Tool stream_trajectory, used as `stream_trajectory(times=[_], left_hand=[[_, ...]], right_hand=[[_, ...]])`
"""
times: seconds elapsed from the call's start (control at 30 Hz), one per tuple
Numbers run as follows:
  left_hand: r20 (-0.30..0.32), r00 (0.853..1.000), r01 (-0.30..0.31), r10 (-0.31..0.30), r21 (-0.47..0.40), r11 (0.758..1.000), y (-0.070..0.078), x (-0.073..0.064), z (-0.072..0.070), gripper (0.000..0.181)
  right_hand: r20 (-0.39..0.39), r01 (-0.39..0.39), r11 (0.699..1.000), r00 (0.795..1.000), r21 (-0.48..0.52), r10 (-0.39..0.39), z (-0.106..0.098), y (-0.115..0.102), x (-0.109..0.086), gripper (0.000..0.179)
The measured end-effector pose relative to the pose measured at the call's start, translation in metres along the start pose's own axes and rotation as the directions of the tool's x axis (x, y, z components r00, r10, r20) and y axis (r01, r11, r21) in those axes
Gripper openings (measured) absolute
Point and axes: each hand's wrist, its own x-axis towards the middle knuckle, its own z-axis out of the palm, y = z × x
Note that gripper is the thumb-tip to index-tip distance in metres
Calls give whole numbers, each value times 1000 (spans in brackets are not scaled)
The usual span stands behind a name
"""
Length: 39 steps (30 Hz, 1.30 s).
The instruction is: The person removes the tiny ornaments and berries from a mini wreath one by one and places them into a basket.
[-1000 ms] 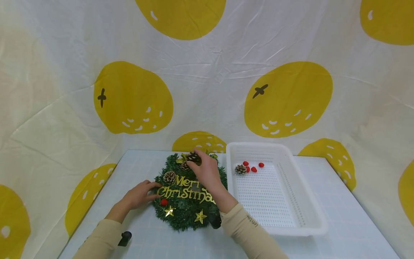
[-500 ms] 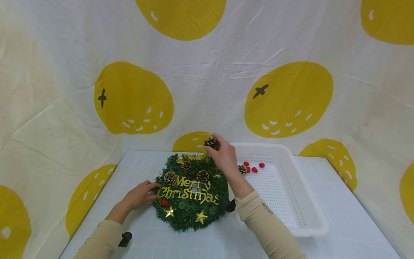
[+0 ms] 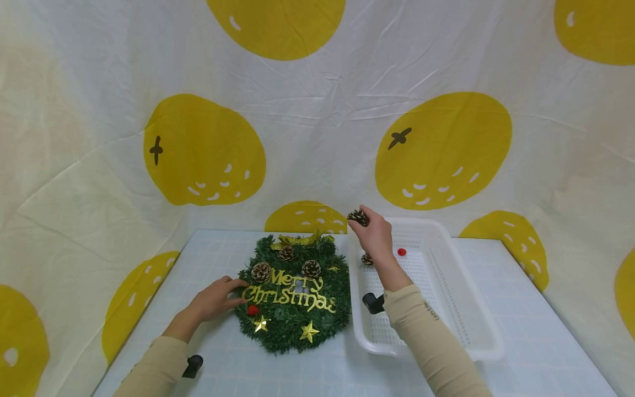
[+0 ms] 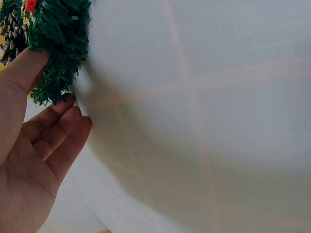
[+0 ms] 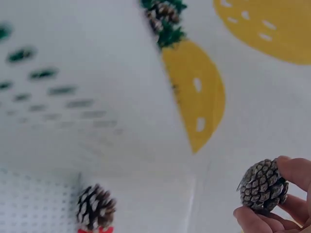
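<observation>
My right hand (image 3: 375,234) pinches a pine cone (image 3: 358,218) between thumb and fingers, above the left back corner of the white basket (image 3: 478,314). In the right wrist view this pine cone (image 5: 262,185) has brown scales with pale tips. My left hand (image 3: 210,299) holds the left edge of a green Christmas wreath (image 3: 283,339) lying on the table. The left wrist view shows the thumb over the foliage (image 4: 60,29) and fingertips (image 4: 80,124) at its edge. Gold "Merry Christmas" lettering (image 3: 290,298), pine cones (image 3: 261,271), gold stars (image 3: 309,332) and a red berry (image 3: 253,310) decorate the wreath.
Inside the basket lie another pine cone (image 3: 367,259) and a red berry (image 3: 401,252); more red pieces (image 5: 104,229) show by that cone in the right wrist view. My right forearm (image 3: 426,325) crosses the basket. A fruit-printed curtain (image 3: 317,138) hangs behind the table.
My right hand has lifted the pine cone off the top of the wreath and carried it right, over the basket's left back corner. My left hand stays at the wreath's edge.
</observation>
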Motion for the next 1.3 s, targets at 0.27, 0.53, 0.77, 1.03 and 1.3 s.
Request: stream_trajectory(times=[0.27,0.53,0.77,1.03,1.3], left_hand=[[-2,1000,-8,8,2,1000,1,0,-2,44],[8,1000,2,-2,0,1000,3,-1,-4,44],[11,1000,2,-2,-7,1000,3,-1,-5,44],[10,1000,1,-1,-5,1000,1,-1,-3,44],[1,1000,4,-4,-5,1000,-1,0,1,43]], right_hand=[[-12,-93,995,996,-43,92,-9,30,10,55],[8,-177,982,984,-68,178,-13,60,12,56],[35,-208,969,976,-132,214,-14,79,11,57],[79,-204,960,972,-192,222,-14,91,11,57],[121,-213,954,963,-209,241,-10,95,11,59]])
